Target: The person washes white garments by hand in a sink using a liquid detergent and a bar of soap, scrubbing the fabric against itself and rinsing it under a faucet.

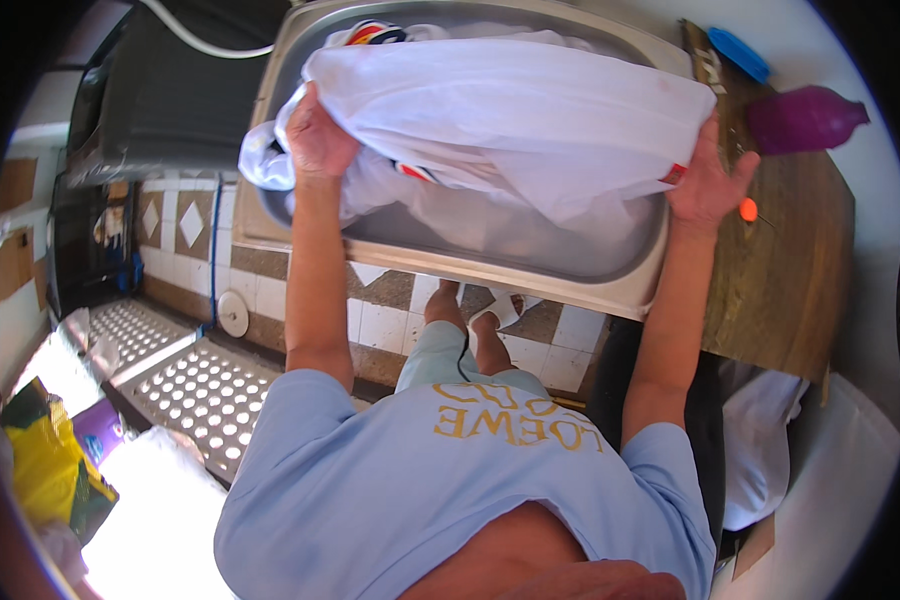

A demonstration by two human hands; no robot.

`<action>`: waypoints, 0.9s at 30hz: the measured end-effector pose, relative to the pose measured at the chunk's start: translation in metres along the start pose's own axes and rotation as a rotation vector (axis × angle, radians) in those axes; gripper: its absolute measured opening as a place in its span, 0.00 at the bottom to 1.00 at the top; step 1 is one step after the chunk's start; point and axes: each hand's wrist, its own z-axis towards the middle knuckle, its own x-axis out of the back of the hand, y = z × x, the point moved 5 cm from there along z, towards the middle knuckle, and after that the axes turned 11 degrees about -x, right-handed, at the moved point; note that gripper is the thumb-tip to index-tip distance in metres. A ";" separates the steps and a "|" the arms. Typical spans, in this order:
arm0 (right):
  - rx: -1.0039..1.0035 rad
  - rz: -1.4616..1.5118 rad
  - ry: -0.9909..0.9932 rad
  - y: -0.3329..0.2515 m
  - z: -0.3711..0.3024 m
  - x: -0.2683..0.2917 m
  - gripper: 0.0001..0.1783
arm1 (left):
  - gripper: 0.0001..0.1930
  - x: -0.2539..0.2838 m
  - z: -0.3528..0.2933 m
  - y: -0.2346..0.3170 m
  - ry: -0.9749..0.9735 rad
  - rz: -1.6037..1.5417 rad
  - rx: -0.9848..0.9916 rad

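A white garment (510,100) is stretched between my two hands over a stainless steel sink (570,285). It looks thin, and a small red tag shows by its right end. My left hand (320,140) grips the left end, with its fingertips partly hidden behind the fabric. At the right end my right hand (705,185) holds the edge, one digit sticking out to the side. Under the stretched cloth, more white fabric (370,185) lies bunched in the sink, with red, black and orange trim (375,32) showing at the back. Some hangs over the left rim.
To the right, a wooden surface (795,260) bears a purple bottle-like object (805,120), a blue plastic item (738,55) and a small orange object (748,209). A white hose (205,40) runs at the upper left. Perforated metal panels (205,395) and a yellow bag (45,460) lie lower left.
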 end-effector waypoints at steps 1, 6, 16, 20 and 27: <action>0.001 0.000 -0.026 0.002 0.001 0.000 0.60 | 0.25 0.004 0.000 0.001 0.027 -0.023 -0.004; 0.012 -0.163 -0.012 0.001 -0.001 -0.003 0.57 | 0.24 0.006 0.002 -0.001 0.160 0.003 -0.016; 0.003 -0.271 -0.034 0.007 0.002 -0.003 0.57 | 0.25 0.006 0.000 0.001 0.099 -0.029 -0.028; 0.000 -0.226 0.002 0.009 -0.003 -0.009 0.57 | 0.29 -0.001 0.004 0.002 0.116 -0.040 -0.057; -0.041 -0.176 0.110 0.004 -0.004 0.000 0.59 | 0.37 -0.006 0.000 0.006 0.026 -0.041 -0.010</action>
